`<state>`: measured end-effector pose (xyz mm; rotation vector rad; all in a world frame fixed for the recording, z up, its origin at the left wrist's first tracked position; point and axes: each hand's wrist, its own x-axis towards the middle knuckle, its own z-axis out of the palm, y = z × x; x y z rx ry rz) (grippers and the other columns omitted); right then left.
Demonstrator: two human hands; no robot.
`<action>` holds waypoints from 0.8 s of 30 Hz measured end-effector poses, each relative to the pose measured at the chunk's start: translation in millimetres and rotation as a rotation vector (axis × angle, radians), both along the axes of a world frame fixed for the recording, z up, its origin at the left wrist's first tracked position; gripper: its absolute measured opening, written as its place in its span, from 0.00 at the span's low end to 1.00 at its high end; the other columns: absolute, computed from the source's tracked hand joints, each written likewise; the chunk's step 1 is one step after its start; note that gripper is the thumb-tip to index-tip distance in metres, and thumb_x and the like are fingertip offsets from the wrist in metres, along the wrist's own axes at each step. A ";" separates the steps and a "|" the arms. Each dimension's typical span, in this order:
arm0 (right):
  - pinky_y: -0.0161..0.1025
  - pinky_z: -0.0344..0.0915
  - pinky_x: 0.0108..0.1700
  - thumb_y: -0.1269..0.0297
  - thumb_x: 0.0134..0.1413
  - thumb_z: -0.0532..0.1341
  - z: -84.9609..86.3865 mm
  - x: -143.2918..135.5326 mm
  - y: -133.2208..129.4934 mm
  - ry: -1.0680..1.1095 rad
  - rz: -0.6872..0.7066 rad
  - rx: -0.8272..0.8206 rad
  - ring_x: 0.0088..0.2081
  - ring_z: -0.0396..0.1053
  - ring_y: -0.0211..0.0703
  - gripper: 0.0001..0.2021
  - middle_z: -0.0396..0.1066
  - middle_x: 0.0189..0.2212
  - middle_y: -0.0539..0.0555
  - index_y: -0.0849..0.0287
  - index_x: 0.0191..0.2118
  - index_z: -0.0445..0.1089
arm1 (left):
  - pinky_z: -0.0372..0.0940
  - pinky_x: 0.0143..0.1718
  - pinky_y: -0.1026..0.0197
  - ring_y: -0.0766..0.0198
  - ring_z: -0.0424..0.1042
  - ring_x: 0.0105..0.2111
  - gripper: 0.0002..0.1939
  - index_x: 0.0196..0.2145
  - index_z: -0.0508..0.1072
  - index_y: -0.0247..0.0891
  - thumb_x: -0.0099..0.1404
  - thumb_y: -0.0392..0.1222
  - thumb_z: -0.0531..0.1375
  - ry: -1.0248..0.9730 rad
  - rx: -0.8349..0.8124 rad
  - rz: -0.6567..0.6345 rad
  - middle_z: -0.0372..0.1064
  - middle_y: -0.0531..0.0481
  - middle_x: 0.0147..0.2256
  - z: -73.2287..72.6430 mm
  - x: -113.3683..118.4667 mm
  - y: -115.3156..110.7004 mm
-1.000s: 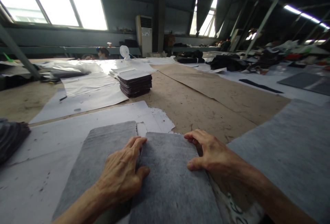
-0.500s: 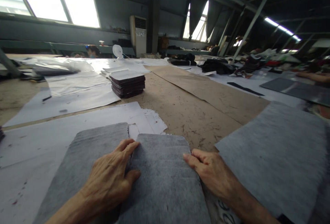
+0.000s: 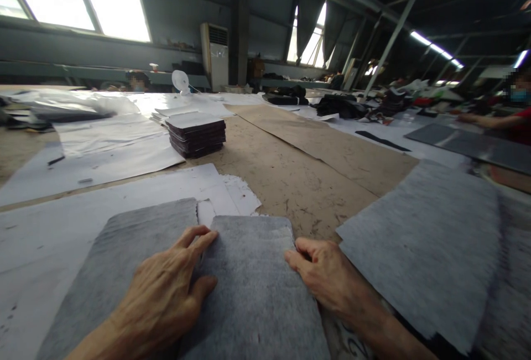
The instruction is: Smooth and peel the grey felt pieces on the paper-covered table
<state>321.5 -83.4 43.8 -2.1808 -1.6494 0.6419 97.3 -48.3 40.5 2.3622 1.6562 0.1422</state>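
Left hand [image 3: 170, 277] open, fingers spread, fingertips and thumb at the left edge of the middle grey piece [image 3: 253, 288]. Right hand [image 3: 321, 269] pinches its right edge, thumb on top. The middle grey piece lies on the near desk [image 3: 244, 155], between the left grey piece [image 3: 108, 255] and right grey piece [image 3: 427, 244]. Dark-edged stack [image 3: 197, 140] sits farther back.
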 end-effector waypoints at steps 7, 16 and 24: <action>0.35 0.55 0.34 0.62 0.43 0.59 4.5 4.6 8.8 -0.218 -0.034 0.371 0.32 0.63 0.41 0.06 0.68 0.30 0.50 0.56 0.30 0.65 | 0.61 0.48 0.51 0.57 0.66 0.47 0.26 0.54 0.59 0.47 0.55 0.44 0.49 0.023 -0.008 -0.013 0.47 0.57 0.59 -1.9 -0.2 -0.7; 0.31 0.52 0.25 0.64 0.30 0.64 0.0 23.1 52.7 0.021 0.150 0.135 0.25 0.60 0.35 0.11 0.64 0.23 0.45 0.57 0.27 0.66 | 0.62 0.44 0.51 0.57 0.68 0.43 0.25 0.51 0.61 0.45 0.54 0.41 0.50 -0.012 -0.006 -0.022 0.50 0.54 0.58 7.7 2.6 -2.9; 0.33 0.46 0.21 0.51 0.43 0.53 -1.7 23.5 25.4 0.130 -0.011 0.046 0.19 0.51 0.34 0.17 0.50 0.15 0.46 0.58 0.16 0.53 | 0.63 0.44 0.51 0.57 0.69 0.42 0.25 0.50 0.62 0.45 0.53 0.41 0.52 -0.059 -0.012 -0.026 0.52 0.54 0.57 13.3 3.7 -3.3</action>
